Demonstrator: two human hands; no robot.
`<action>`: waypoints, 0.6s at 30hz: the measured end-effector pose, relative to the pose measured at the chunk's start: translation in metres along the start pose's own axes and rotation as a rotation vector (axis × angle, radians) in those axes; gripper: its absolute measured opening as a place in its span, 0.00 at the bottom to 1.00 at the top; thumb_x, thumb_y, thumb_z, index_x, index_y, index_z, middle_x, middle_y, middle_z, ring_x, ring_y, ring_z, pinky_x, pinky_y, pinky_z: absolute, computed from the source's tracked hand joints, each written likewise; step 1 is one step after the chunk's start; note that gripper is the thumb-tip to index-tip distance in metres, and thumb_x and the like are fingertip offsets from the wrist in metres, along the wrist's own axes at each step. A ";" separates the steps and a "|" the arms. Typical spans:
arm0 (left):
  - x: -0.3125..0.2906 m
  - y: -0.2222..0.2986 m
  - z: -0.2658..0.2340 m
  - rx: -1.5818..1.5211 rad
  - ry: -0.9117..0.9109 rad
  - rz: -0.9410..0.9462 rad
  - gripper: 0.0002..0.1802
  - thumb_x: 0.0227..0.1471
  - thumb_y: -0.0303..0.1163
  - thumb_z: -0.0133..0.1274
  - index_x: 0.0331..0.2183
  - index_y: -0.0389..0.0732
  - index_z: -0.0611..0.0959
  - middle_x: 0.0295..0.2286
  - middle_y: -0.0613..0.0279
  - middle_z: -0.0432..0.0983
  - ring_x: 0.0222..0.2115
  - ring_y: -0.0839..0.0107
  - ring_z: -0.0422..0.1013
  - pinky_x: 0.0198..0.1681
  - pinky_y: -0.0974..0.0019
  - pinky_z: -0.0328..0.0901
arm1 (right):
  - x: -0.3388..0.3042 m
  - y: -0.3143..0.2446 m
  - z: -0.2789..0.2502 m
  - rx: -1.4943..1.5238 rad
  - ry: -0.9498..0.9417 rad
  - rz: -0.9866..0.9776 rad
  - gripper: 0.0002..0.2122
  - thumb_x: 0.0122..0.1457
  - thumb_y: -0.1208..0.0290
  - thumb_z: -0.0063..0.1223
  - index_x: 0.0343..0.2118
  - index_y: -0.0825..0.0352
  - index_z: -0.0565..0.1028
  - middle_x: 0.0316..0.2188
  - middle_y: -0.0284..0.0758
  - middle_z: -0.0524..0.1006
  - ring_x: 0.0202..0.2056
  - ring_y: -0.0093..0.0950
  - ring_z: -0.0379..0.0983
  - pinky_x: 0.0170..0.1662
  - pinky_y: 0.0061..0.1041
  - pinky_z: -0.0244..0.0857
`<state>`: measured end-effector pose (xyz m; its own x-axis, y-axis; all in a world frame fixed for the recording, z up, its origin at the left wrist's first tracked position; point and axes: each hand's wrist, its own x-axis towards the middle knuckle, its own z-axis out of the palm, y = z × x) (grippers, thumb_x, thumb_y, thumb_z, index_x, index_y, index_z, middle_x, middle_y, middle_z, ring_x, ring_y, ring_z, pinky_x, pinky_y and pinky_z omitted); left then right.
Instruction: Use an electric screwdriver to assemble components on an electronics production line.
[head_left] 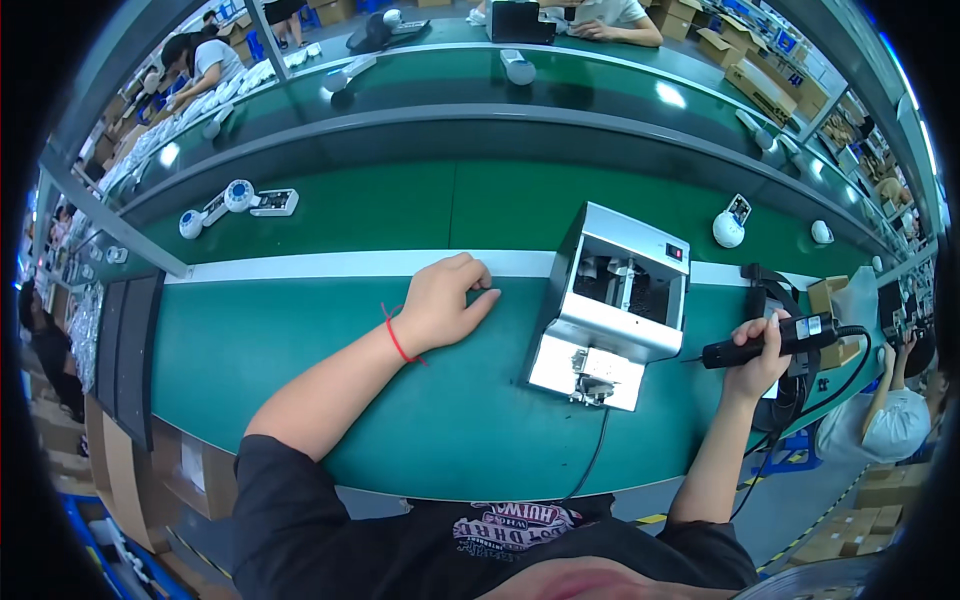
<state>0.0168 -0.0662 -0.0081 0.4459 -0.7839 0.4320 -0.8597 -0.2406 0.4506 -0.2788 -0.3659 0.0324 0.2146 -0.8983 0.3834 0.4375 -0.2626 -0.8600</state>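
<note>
My left hand (pixel 449 302) rests at the worktop's white strip, left of the machine. Its fingers are loosely bent with the thumb held apart, and nothing shows in it. My right hand (pixel 757 362) is closed around a black electric screwdriver (pixel 736 352), held nearly level with its thin tip pointing left. That tip comes close to the right side of a silver screw feeder (pixel 632 322). The feeder stands on the green worktop (pixel 440 410) between my hands. It has an open top window, a red switch and a small metal mechanism at its front.
Beyond the white strip, a green conveyor (pixel 390 205) carries white round-headed devices (pixel 239 196) at left and another device (pixel 729 228) at right. A black cable (pixel 592 462) trails off the front edge. A dark panel (pixel 128 345) borders the left. Other people work nearby.
</note>
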 end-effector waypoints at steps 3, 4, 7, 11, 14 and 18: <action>0.003 -0.002 0.002 -0.007 -0.002 0.000 0.07 0.48 0.31 0.61 0.28 0.43 0.78 0.26 0.63 0.74 0.25 0.63 0.70 0.31 0.65 0.65 | 0.003 0.001 -0.004 0.010 -0.019 -0.004 0.11 0.66 0.71 0.48 0.47 0.68 0.67 0.20 0.30 0.70 0.18 0.22 0.67 0.26 0.20 0.64; 0.002 -0.004 0.003 -0.010 -0.003 0.001 0.07 0.48 0.32 0.61 0.28 0.44 0.78 0.27 0.63 0.74 0.25 0.62 0.71 0.31 0.64 0.65 | 0.004 0.002 -0.006 0.015 -0.027 -0.006 0.10 0.66 0.71 0.48 0.47 0.68 0.67 0.20 0.30 0.70 0.18 0.22 0.67 0.26 0.20 0.64; 0.001 -0.008 0.005 -0.019 -0.001 0.004 0.07 0.48 0.33 0.60 0.28 0.44 0.78 0.27 0.64 0.74 0.25 0.62 0.71 0.31 0.64 0.65 | 0.005 0.004 -0.009 0.020 -0.054 0.000 0.10 0.67 0.71 0.47 0.48 0.67 0.67 0.21 0.31 0.70 0.20 0.21 0.67 0.27 0.20 0.64; 0.001 -0.007 0.003 -0.023 0.012 0.014 0.06 0.48 0.30 0.61 0.28 0.43 0.78 0.26 0.65 0.74 0.24 0.64 0.69 0.30 0.65 0.64 | 0.005 0.005 -0.010 0.032 -0.064 0.013 0.10 0.67 0.71 0.47 0.48 0.67 0.67 0.22 0.30 0.69 0.21 0.21 0.67 0.27 0.19 0.63; -0.001 -0.010 0.005 -0.010 0.041 0.021 0.06 0.48 0.31 0.61 0.28 0.44 0.79 0.26 0.65 0.74 0.24 0.64 0.69 0.30 0.65 0.64 | 0.005 0.006 -0.011 0.041 -0.074 0.024 0.11 0.67 0.70 0.47 0.49 0.67 0.67 0.22 0.30 0.69 0.21 0.20 0.66 0.27 0.18 0.63; 0.000 -0.009 0.007 -0.012 0.037 0.035 0.06 0.48 0.31 0.61 0.28 0.44 0.79 0.26 0.65 0.74 0.24 0.64 0.69 0.30 0.65 0.64 | 0.002 0.003 -0.012 0.002 -0.071 0.006 0.11 0.67 0.70 0.47 0.49 0.68 0.67 0.22 0.30 0.69 0.20 0.20 0.66 0.27 0.17 0.62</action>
<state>0.0227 -0.0682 -0.0179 0.4251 -0.7696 0.4764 -0.8719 -0.2069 0.4437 -0.2873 -0.3722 0.0268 0.2781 -0.8726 0.4016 0.4380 -0.2569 -0.8615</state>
